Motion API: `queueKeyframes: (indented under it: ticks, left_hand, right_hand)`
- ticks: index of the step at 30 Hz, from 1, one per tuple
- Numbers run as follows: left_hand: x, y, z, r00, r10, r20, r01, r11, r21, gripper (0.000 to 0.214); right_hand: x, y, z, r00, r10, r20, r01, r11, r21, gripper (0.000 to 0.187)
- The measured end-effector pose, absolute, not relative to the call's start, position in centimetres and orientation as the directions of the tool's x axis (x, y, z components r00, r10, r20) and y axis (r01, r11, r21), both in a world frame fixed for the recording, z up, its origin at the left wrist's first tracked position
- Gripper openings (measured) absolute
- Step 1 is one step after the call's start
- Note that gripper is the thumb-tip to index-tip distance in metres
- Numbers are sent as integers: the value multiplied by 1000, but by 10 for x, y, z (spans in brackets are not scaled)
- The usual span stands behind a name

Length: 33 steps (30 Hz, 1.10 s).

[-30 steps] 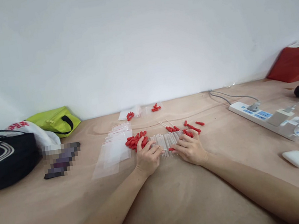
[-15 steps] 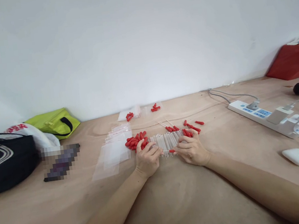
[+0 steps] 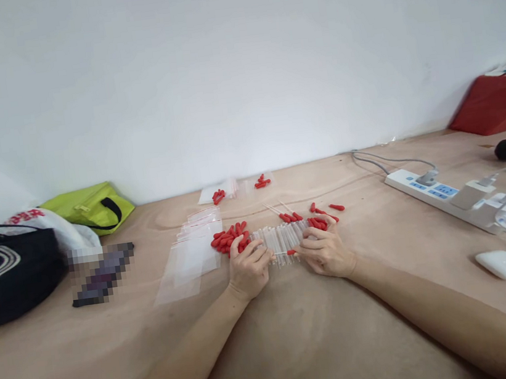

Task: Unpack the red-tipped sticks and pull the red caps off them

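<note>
My left hand is closed on a thin glass dropper tube, held level. At the tube's right end is a red rubber bulb, pinched in my right hand; the fingers partly hide it. Just behind the hands lies a row of clear glass tubes. A pile of red bulbs sits by my left fingers, and a smaller group of bulbs is partly covered by my right hand. Farther back lie two droppers with bulbs on their near ends.
Clear zip bags overlap on the left, near a blurred dark phone-like object. Two bags with red bulbs lie near the wall. Bags stand far left. A power strip, cables and a white charger occupy the right.
Both hands keep their places and grips. Slightly less of the red bulb shows beside my right fingers. The whole view has shifted very slightly.
</note>
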State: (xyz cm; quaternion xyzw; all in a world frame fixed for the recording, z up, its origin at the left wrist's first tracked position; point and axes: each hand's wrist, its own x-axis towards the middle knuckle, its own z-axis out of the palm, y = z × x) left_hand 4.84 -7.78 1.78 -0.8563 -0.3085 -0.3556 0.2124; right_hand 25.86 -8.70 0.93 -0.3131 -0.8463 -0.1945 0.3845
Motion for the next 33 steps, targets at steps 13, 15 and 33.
queueKeyframes:
  ticks: [13,15,33]
  left_hand:
    - [49,-78,15,516,423,745,693,-718,-72,18]
    - [49,-78,14,512,428,745,692,-719,-62,19]
    - [39,-62,7,395,505,768,776,-630,15,26]
  right_hand:
    - [258,-87,9,-435,508,744,695,715,-82,19]
    - [257,-87,9,-426,536,728,692,712,-119,20]
    - [321,-45,-2,212,764,609,657,350,-668,26]
